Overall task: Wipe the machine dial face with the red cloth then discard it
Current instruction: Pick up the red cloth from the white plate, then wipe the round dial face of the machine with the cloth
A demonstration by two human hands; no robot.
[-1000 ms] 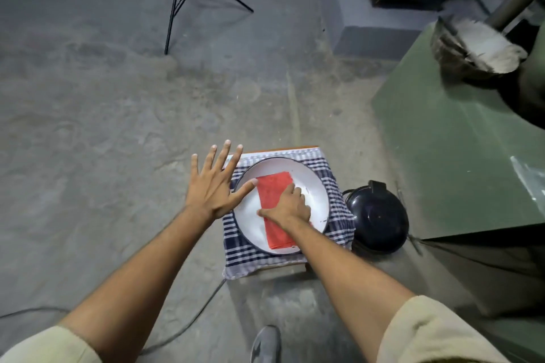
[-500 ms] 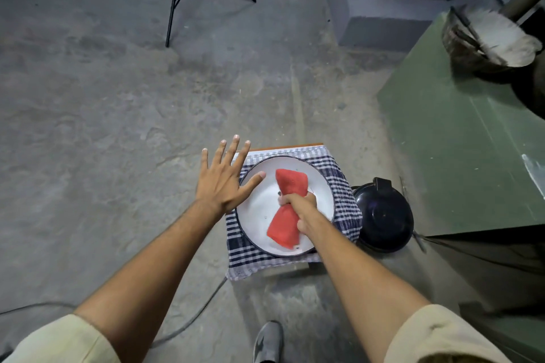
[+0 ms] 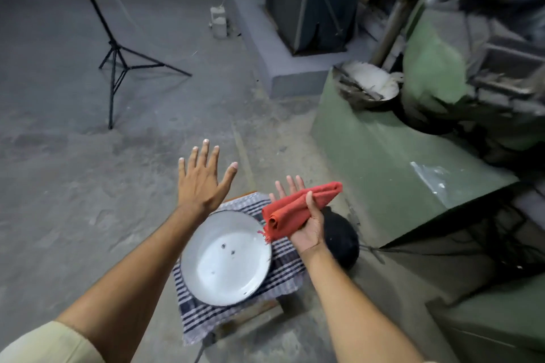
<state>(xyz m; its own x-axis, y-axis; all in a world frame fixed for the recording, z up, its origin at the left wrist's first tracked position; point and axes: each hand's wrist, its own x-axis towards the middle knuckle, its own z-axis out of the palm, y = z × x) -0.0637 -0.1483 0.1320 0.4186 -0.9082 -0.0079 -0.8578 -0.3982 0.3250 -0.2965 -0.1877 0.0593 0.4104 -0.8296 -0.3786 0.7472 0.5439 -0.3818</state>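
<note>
My right hand (image 3: 306, 227) holds the folded red cloth (image 3: 298, 209) in the air, palm up with the thumb pressed on top, above the right edge of a white enamel plate (image 3: 227, 256). The plate lies bare on a blue-and-white checked cloth (image 3: 283, 271) over a low stool. My left hand (image 3: 203, 180) hovers with fingers spread, above the plate's far left rim and touching nothing. A green machine (image 3: 383, 150) stands to the right; I cannot make out a dial face on it.
A round black object (image 3: 342, 239) sits on the floor right of the stool. A bowl of white material (image 3: 371, 82) rests on the green machine. A black tripod (image 3: 118, 59) stands at the far left, a dark metal cabinet (image 3: 306, 0) on a concrete plinth behind. A cable runs across the floor.
My right hand closed on the red cloth, lifted it off the plate and carried it up to the right. My left hand rose a little. The view tilted up toward the machines.
</note>
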